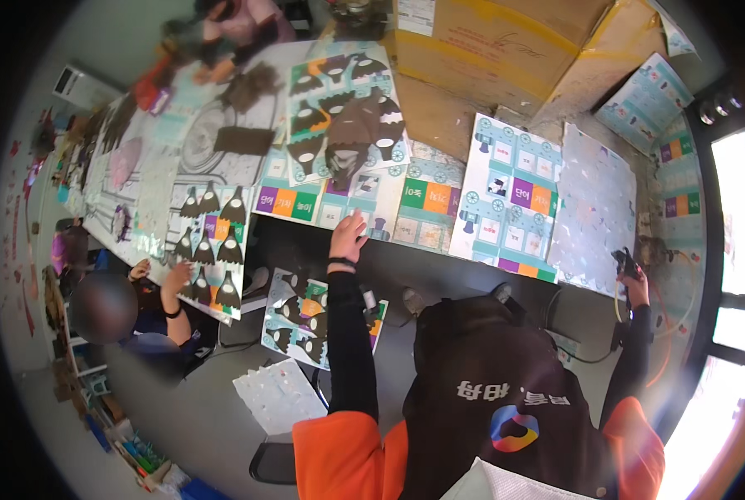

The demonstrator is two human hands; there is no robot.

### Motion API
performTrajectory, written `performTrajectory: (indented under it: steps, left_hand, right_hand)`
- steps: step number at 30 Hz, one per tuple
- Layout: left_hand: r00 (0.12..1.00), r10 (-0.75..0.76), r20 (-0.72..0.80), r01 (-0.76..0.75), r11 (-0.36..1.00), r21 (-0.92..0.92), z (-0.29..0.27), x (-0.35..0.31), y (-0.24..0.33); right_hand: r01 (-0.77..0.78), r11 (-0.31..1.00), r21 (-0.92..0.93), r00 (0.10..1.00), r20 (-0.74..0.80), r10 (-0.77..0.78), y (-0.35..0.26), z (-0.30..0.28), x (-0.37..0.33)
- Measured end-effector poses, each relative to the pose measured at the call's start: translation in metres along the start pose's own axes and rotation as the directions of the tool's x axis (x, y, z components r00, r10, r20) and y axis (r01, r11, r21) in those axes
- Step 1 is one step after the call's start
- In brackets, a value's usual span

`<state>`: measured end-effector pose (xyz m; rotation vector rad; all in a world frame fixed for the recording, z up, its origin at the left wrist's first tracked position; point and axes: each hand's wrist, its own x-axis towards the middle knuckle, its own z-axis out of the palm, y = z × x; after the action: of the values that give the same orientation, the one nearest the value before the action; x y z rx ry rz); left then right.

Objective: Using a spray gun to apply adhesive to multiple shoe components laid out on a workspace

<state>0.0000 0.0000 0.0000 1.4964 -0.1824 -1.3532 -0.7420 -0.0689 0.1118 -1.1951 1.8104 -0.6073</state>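
The left hand (346, 237) lay flat, fingers released, on a printed card sheet (362, 202) at the bench (439, 275) edge — the right hand (635, 283), right of the sheet, clenched a dark tool (624, 262).

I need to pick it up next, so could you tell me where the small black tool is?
In the head view, far right: the small black tool is in the right hand, beside the pale speckled sheet.

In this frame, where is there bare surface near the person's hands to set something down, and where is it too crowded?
Free: the dark strip between the left hand and the right hand, below the teal printed sheets; the right hand holds a dark tool. Also the grey floor beside the white sheet. Crowded: the long table, layered with sheets and brown cut-outs.
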Motion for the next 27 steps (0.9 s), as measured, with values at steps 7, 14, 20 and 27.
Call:
performTrajectory:
  steps: [7,14,20,27]
  left_hand:
    - [0.763,0.432,-0.481,-0.114,0.822,0.558,0.064,0.012,0.032]
    - [0.754,0.362,-0.549,0.223,0.645,0.731,0.039,0.082,0.070]
    - [0.817,0.214,-0.536,0.358,0.541,0.761,0.020,0.154,0.083]
    - [0.905,0.019,-0.426,0.329,0.603,0.727,0.006,0.180,0.078]
  right_hand:
    - [0.114,0.993,0.025,0.993,0.031,-0.115,0.021,-0.037,0.005]
    - [0.016,0.997,0.072,1.000,0.012,-0.017,0.035,-0.046,0.003]
    - [-0.078,0.996,0.053,0.995,-0.052,0.081,0.039,-0.045,-0.006]
    - [-0.081,0.991,0.110,0.994,-0.061,0.088,0.030,-0.036,-0.018]
